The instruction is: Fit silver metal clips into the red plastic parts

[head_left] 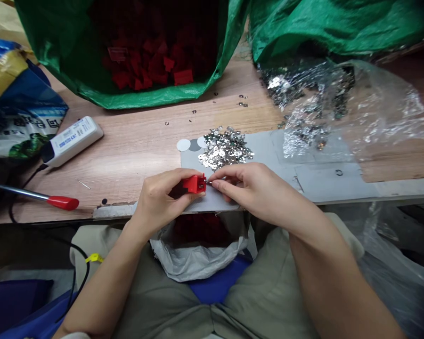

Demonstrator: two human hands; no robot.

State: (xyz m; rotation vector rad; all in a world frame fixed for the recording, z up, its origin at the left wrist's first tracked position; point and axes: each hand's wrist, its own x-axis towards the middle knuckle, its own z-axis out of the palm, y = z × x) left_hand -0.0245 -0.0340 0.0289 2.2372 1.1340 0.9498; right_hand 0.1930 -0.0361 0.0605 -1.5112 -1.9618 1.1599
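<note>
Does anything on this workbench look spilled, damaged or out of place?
Yes, mildly: several small metal pieces lie scattered on the wooden tabletop, away from the main metal pile, as if strayed. A thin pale stick lies loose at the left, and the grey strip along the front edge looks stained.

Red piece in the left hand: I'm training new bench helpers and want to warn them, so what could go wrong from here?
The small metal part in the right hand could slip from the fingertips and be lost in the open white sack below the table edge. The right hand is also close to the pile of loose metal pieces, so a careless nudge might scatter some.
</note>
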